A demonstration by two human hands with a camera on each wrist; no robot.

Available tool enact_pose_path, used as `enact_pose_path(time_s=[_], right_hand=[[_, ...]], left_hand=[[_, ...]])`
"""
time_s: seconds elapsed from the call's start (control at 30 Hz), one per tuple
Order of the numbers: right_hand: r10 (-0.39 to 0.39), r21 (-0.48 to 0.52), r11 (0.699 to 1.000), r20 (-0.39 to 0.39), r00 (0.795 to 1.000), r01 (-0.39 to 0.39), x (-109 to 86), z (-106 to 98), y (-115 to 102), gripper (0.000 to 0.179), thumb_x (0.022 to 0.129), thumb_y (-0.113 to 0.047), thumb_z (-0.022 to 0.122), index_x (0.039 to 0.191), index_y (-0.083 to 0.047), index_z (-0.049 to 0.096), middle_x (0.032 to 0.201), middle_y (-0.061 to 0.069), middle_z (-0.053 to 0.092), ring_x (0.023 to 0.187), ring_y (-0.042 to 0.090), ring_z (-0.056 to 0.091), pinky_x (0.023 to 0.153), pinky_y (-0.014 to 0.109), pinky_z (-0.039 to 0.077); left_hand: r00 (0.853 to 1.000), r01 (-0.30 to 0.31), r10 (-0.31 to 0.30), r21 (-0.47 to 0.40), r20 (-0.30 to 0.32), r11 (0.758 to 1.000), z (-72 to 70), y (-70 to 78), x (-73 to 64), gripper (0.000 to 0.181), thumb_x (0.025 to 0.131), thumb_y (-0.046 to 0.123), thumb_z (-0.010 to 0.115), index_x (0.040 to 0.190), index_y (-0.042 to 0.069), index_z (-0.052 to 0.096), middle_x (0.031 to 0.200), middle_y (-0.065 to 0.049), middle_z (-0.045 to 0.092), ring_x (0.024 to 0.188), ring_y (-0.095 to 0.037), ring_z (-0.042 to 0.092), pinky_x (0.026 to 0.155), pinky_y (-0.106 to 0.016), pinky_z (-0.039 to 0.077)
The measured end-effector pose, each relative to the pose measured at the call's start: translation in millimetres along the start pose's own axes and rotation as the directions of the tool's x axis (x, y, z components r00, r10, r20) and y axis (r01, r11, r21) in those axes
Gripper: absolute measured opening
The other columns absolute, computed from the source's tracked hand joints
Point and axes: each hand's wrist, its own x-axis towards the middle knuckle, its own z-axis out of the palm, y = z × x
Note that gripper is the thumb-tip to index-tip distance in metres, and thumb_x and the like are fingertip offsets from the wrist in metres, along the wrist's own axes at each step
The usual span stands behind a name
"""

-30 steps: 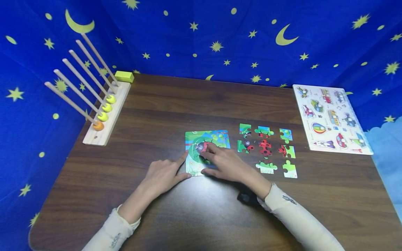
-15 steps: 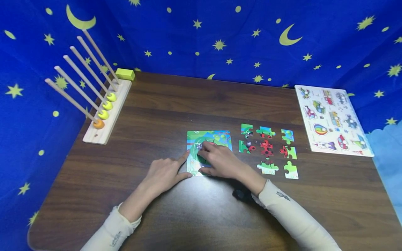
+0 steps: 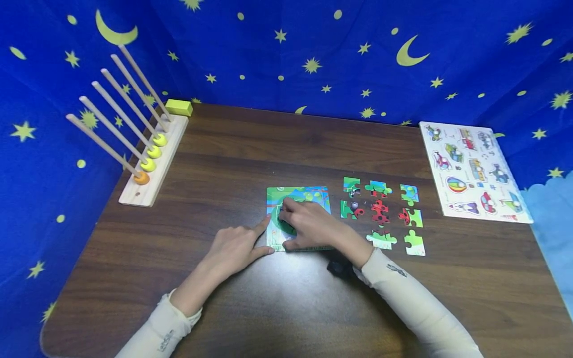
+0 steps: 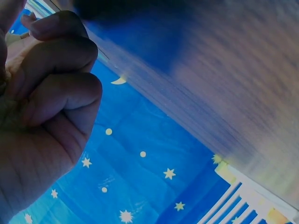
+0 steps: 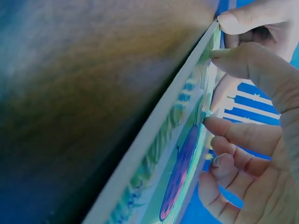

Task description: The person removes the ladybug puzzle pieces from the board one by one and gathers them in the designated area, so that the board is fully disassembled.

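Observation:
A square puzzle board (image 3: 274, 192) with a ladybug picture lies flat on the table. At its left edge my left hand (image 3: 234, 248) rests, index finger straight along the edge and thumb at the near-left corner; the other fingers are curled in the left wrist view. My right hand (image 3: 311, 223) is over the board and hides much of it. In the right wrist view, its thumb and index finger pinch a thin puzzle piece (image 5: 203, 95) at the board's near-left part. Several loose ladybug puzzle pieces (image 3: 379, 211) lie in rows to the right.
On the left stands a wooden peg rack (image 3: 147, 191) with tall rods and a few beads, a yellow block (image 3: 179, 108) behind it. A picture board with vehicles (image 3: 476, 174) lies at the far right. A blue star-patterned curtain (image 3: 268, 49) borders the table (image 3: 215, 164).
My right hand's fingers have shifted slightly left across the board, and its forearm has drawn left too. The left hand stays at the board's edge.

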Motion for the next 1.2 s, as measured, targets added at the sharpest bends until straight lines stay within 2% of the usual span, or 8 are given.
enact_pose_path(time_s=[0.2, 0.37, 0.53, 0.8, 0.93, 1.03, 1.13, 1.2], right_hand=[[-0.02, -0.025, 1.0, -0.025, 0.999, 0.019, -2.5, 0.0, 3.0, 0.055, 0.071, -0.05, 0.079, 0.108, -0.01, 0.071, 0.102, 0.002, 0.055, 0.071, 0.012, 0.052, 0.066, 0.032, 0.051], [-0.014, -0.005, 1.0, -0.045, 0.999, 0.014, -13.5, -5.8, 8.3, 0.056, 0.072, -0.049, 0.079, 0.112, -0.01, 0.071, 0.1, 0.001, 0.054, 0.069, 0.01, 0.048, 0.06, 0.027, 0.046], [0.032, -0.007, 0.999, -0.055, 0.998, -0.033, -35.4, -14.6, 15.1, 0.055, 0.074, -0.047, 0.08, 0.113, -0.01, 0.071, 0.102, 0.003, 0.055, 0.069, 0.011, 0.049, 0.054, 0.026, 0.042], [0.105, -0.023, 0.994, -0.081, 0.991, -0.108, -74.0, -21.4, 29.9, 0.06, 0.074, -0.046, 0.082, 0.115, -0.004, 0.072, 0.106, 0.008, 0.058, 0.07, 0.014, 0.054, 0.06, 0.032, 0.048], [0.126, -0.044, 0.99, -0.099, 0.987, -0.131, -93.4, -20.7, 37.4, 0.06, 0.072, -0.046, 0.082, 0.113, -0.003, 0.073, 0.106, 0.01, 0.058, 0.072, 0.018, 0.057, 0.063, 0.034, 0.051], [0.127, -0.061, 0.989, -0.106, 0.986, -0.134, -106.7, -18.0, 42.4, 0.06, 0.072, -0.046, 0.082, 0.112, -0.004, 0.073, 0.102, 0.008, 0.057, 0.067, 0.015, 0.052, 0.058, 0.03, 0.047], [0.141, -0.055, 0.988, -0.101, 0.985, -0.147, -117.1, -15.4, 46.5, 0.059, 0.071, -0.045, 0.083, 0.112, -0.004, 0.073, 0.097, 0.005, 0.054, 0.063, 0.011, 0.043, 0.054, 0.025, 0.039], [0.156, -0.051, 0.986, -0.094, 0.983, -0.162, -122.5, -14.0, 48.9, 0.059, 0.071, -0.045, 0.083, 0.112, -0.004, 0.073, 0.098, 0.006, 0.054, 0.064, 0.01, 0.044, 0.055, 0.024, 0.039]], left_hand=[[1.0, 0.012, -0.012, -0.007, 0.019, 1.0, 0.3, 0.5, 0.2, 0.077, 0.089, 0.055, 0.066, 0.15, 0.014, 0.044, 0.053, 0.003, 0.044, 0.049, -0.011, 0.037, 0.043, -0.029, 0.033], [0.999, 0.019, -0.018, -0.024, 0.034, 1.0, 0.7, 1.8, 1.9, 0.077, 0.089, 0.055, 0.066, 0.151, 0.014, 0.043, 0.053, 0.003, 0.044, 0.048, -0.011, 0.037, 0.044, -0.028, 0.032], [1.0, 0.015, -0.014, -0.019, 0.027, 1.0, 1.7, 1.5, 2.5, 0.078, 0.088, 0.056, 0.066, 0.151, 0.014, 0.043, 0.054, 0.002, 0.048, 0.05, -0.012, 0.042, 0.045, -0.029, 0.035], [0.999, 0.027, -0.026, -0.011, 0.027, 1.0, 0.6, -1.3, 1.0, 0.078, 0.088, 0.057, 0.066, 0.151, 0.017, 0.043, 0.052, 0.001, 0.047, 0.052, -0.013, 0.043, 0.044, -0.031, 0.034], [0.999, 0.034, -0.034, -0.006, 0.029, 0.999, -0.9, -1.8, 0.9, 0.077, 0.088, 0.056, 0.066, 0.151, 0.017, 0.044, 0.059, -0.004, 0.058, 0.054, -0.015, 0.049, 0.045, -0.033, 0.036], [0.999, 0.029, -0.029, -0.006, 0.027, 1.0, -0.7, -1.3, 1.5, 0.077, 0.088, 0.056, 0.066, 0.15, 0.017, 0.044, 0.068, -0.009, 0.066, 0.057, -0.016, 0.053, 0.045, -0.033, 0.038], [0.999, 0.022, -0.022, -0.006, 0.025, 1.0, -0.1, -0.5, 2.3, 0.077, 0.088, 0.056, 0.067, 0.15, 0.017, 0.045, 0.072, -0.01, 0.069, 0.058, -0.018, 0.056, 0.046, -0.034, 0.039], [1.0, 0.019, -0.019, -0.005, 0.02, 1.0, 0.2, 0.0, 3.1, 0.077, 0.088, 0.056, 0.067, 0.15, 0.016, 0.045, 0.072, -0.011, 0.069, 0.059, -0.018, 0.057, 0.046, -0.034, 0.039]])
